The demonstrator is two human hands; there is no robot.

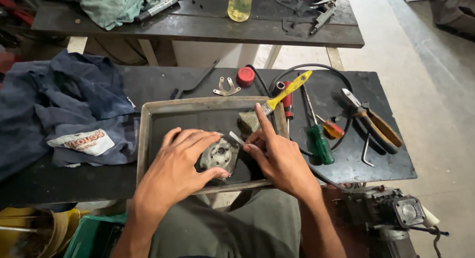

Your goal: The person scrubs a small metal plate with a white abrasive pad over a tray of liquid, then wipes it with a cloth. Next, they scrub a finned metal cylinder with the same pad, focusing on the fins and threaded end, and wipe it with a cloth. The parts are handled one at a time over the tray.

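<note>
While left hand clasps round grey metal part | right hand grip holds yellow-handled brush

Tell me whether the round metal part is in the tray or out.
In: the round metal part lies inside the tray, under the left hand.

There is one camera. It sits on the person's head and looks down and a bit forward. It is close to the hands and the tray on the dark table. At the bottom it sees the lap. At the top it sees a second table farther away.
</note>
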